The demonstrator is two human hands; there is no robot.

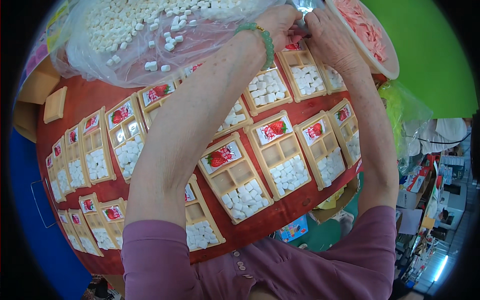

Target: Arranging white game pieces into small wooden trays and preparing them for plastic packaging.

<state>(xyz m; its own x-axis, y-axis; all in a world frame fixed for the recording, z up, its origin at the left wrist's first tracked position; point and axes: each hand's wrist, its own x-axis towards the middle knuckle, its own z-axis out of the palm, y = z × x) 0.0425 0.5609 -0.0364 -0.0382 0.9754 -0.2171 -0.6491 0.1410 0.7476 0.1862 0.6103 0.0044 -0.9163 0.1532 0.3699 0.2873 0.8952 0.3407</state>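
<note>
Together, both hands (300, 25) over tray (302, 75)

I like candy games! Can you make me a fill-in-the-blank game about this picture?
1. The left hand wears a bracelet of ____ beads.
2. Each tan tray has a small packet showing a red ____.
3. The small pieces in the trays are ____ in colour.
4. The round bowl by the right hand holds ____ pieces.

Missing words: green; strawberry; white; pink
</note>
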